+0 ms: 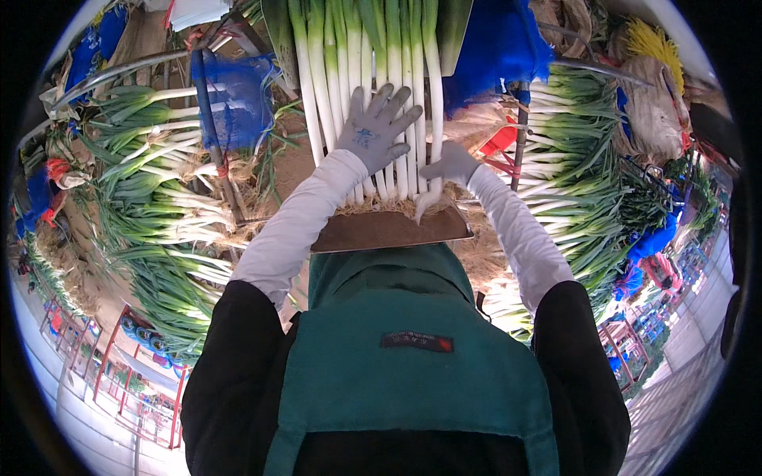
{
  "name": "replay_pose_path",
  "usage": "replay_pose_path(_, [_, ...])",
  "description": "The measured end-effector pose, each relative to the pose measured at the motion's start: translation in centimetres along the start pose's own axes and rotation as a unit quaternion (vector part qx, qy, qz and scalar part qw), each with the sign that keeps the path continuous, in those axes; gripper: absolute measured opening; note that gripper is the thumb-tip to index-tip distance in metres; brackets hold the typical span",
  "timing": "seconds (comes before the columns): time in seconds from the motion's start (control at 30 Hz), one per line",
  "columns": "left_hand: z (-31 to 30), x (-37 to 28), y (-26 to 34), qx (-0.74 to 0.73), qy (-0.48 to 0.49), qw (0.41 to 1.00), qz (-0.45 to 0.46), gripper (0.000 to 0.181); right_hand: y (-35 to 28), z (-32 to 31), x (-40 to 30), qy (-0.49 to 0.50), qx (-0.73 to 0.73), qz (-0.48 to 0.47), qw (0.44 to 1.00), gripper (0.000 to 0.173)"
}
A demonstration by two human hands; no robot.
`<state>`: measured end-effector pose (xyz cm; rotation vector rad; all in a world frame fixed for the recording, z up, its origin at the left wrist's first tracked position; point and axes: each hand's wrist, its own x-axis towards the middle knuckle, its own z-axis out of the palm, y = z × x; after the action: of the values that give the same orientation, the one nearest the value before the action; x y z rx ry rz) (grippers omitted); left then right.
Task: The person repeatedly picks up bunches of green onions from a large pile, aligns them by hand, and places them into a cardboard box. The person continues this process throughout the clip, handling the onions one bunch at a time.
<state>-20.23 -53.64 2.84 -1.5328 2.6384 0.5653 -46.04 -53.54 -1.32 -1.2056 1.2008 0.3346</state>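
Observation:
A row of long green onions (333, 77) lies side by side in a metal trough (457, 35), their white stems and roots towards me. My gloved left hand (375, 128) is spread flat on top of the white stems, fingers apart. At the right end of the row, my gloved right hand (453, 165) closes around the lower stem of the outermost green onion (434, 101). A pale, blurred strip hangs by that stem's root end. The roots rest on a brown metal tray (387, 231) just in front of my apron (411, 381).
Piles of green onions lie left (172, 202) and right (565, 178). Metal posts (217, 119) stand on both sides of the trough, with blue mesh cloth (500, 47) beside it. Sacks (652, 107) sit at the far right. Loose leaves and roots litter the ground.

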Motion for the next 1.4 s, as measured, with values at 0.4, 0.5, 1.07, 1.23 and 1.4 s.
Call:
replay_pose_path(0.4, [-1.0, 0.9, 1.9, -0.014, 0.006, 1.0, -0.013, 0.071, 0.0, -2.6, 1.8, 0.033, 0.067, -0.023, 0.997, 0.068])
replay_pose_path(0.5, [0.0, 0.5, 1.6, -0.02, 0.031, 0.999, -0.013, 0.068, -4.3, -1.8, 3.3, 0.183, 0.308, -0.067, 0.931, 0.067])
replay_pose_path(1.07, [8.1, -11.7, -3.6, -0.645, 0.046, 0.654, -0.392, 0.063, -2.1, -1.0, 8.0, 0.219, 0.325, -0.05, 0.919, 0.068])
replay_pose_path(1.23, [7.8, -11.7, -3.9, -0.597, -0.096, 0.639, -0.475, 0.069, -3.5, -0.2, 7.1, 0.239, 0.225, -0.059, 0.943, 0.066])
replay_pose_path(1.4, [8.6, -11.3, -4.5, -0.563, -0.123, 0.716, -0.395, 0.089, -3.8, -1.5, 4.5, 0.064, 0.326, -0.078, 0.94, 0.067])
